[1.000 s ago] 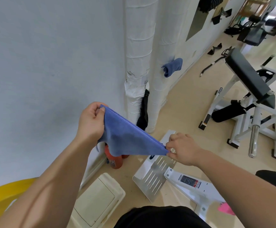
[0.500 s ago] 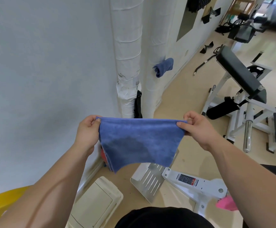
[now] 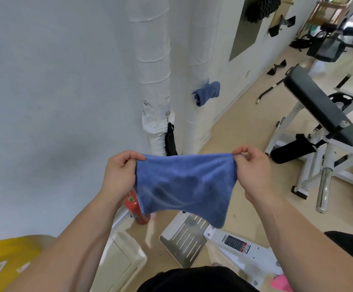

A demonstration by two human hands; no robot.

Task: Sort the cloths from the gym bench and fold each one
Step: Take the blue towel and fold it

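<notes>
A blue cloth (image 3: 184,186) hangs spread out in the air in front of me. My left hand (image 3: 119,175) pinches its top left corner and my right hand (image 3: 253,167) pinches its top right corner, with the top edge stretched between them. A second blue cloth (image 3: 207,93) hangs bunched on the white wrapped pipe further back. A pink cloth (image 3: 280,284) shows at the bottom right edge, partly cut off. The black padded gym bench (image 3: 316,106) stands at the right.
A white wall (image 3: 55,102) and white wrapped pipes (image 3: 154,81) are close on the left. A red extinguisher (image 3: 136,209), a cream box (image 3: 120,260) and a perforated metal footplate (image 3: 184,239) lie on the floor below. A yellow object (image 3: 5,264) sits bottom left.
The cloth went from a slanted, half-folded hold to a level spread. My right hand rose to the height of my left, and both hands have drawn closer to me.
</notes>
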